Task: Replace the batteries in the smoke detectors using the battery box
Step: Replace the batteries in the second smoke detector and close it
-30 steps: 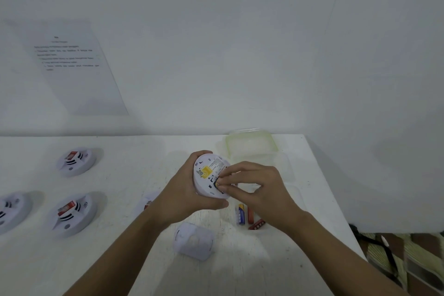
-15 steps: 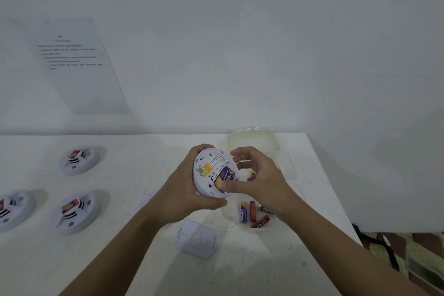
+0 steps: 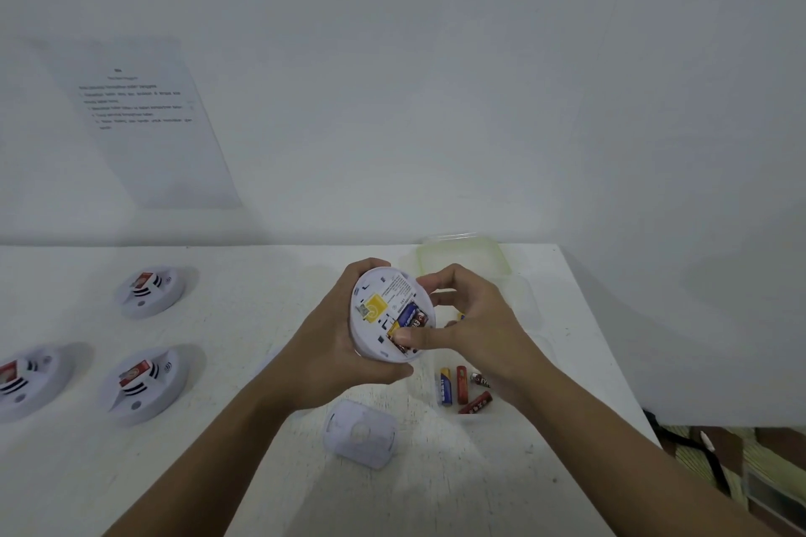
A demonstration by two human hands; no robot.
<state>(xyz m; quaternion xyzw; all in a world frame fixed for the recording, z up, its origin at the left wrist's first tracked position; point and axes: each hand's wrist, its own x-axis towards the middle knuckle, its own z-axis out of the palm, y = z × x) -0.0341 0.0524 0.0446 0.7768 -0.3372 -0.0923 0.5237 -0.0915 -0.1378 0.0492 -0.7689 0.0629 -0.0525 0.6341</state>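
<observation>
My left hand (image 3: 329,347) grips a round white smoke detector (image 3: 377,296) above the table, its back turned toward me. The open compartment shows a blue battery (image 3: 412,315) and another one under my thumb. My right hand (image 3: 475,329) wraps its fingers round the detector's right rim while the thumb presses on the lower battery. Below that hand stands the clear battery box (image 3: 534,305) holding several loose batteries (image 3: 462,386). The detector's white cover (image 3: 360,434) lies on the table in front of me.
Three more smoke detectors lie at the left: one (image 3: 150,290) at the back and two (image 3: 146,382) (image 3: 26,379) nearer. The box's greenish lid (image 3: 462,257) rests by the wall. A printed sheet (image 3: 144,122) hangs on the wall. The table's edge (image 3: 610,362) runs right of the box.
My right hand has shifted from covering the compartment to the detector's right rim, exposing the batteries. Its thumb now presses the lower battery. My left hand keeps its grip.
</observation>
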